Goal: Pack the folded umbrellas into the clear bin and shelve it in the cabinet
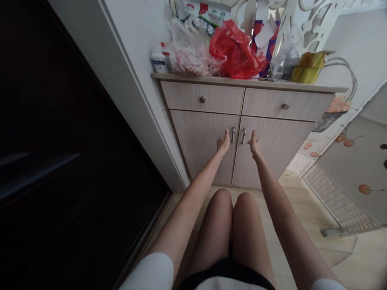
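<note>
Both arms reach forward to a pale wood-grain cabinet (pixel 205 153) with two doors. My left hand (pixel 224 142) is just left of the left door's metal handle (pixel 233 134), thumb pointing up and apart from the fingers. To the right of the other door's handle (pixel 244 136), my right hand (pixel 254 146) is held in a similar way, thumb raised. Neither hand is wrapped round a handle, and nothing shows in either one. The fingers are partly hidden behind the hands. Both cabinet doors are closed.
On the cabinet top are a red plastic bag (pixel 232 50), a clear bag (pixel 193 56), a white bottle (pixel 159 62) and a yellow package (pixel 308 66). Two drawers with round knobs (pixel 202 99) sit above the doors. A dark door (pixel 60 161) stands left, a cherry-patterned panel (pixel 350 169) right.
</note>
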`<state>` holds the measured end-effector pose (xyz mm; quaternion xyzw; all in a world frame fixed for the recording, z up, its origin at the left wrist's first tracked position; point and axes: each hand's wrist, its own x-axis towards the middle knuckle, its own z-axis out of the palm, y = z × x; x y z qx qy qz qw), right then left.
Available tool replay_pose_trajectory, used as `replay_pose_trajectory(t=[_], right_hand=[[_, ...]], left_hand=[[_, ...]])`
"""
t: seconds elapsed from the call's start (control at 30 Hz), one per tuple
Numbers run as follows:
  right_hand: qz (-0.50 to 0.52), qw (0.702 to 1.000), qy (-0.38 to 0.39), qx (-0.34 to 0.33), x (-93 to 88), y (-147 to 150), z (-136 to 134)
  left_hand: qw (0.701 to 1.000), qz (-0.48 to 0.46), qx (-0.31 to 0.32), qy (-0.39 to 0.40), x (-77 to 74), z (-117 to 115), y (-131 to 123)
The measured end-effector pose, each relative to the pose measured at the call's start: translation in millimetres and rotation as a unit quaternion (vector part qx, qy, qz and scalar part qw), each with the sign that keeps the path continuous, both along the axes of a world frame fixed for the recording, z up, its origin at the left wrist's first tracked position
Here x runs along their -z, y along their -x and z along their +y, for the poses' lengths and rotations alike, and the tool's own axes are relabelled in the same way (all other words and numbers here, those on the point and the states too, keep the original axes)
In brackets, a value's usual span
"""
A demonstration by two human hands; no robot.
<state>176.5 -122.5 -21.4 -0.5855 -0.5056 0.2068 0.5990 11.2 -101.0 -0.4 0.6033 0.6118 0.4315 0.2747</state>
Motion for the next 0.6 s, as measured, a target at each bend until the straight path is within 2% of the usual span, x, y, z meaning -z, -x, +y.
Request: replay_pose_trajectory(t=[0.07, 0.13, 0.3, 0.43, 0.6], right_hand=[[0.008, 1.000, 0.017, 0.023, 4.4, 1.5, 12.3], [-0.005, 1.000, -0.008, 0.028, 8.0, 6.6, 25.2], [-0.087, 0.996, -0.031, 0.014, 16.1, 17.5, 42.9], [-0.115, 0.992, -0.043, 0.013, 22.7, 15.8, 30.9], [-0.129, 0.988, -0.085, -0.002, 34.1, 8.6, -11.2]], left_hand=[[0.999, 0.028, -0.018, -0.039, -1.9, 7.3, -6.5], [0.995, 0.057, -0.011, -0.077, -3.3, 14.5, -15.5], [0.992, 0.087, 0.059, -0.070, 2.8, 22.6, -28.9], [0.990, 0.080, 0.053, -0.103, 17.7, 10.0, -19.9], [0.989, 0.025, 0.045, -0.137, 34.4, -25.4, 1.1]])
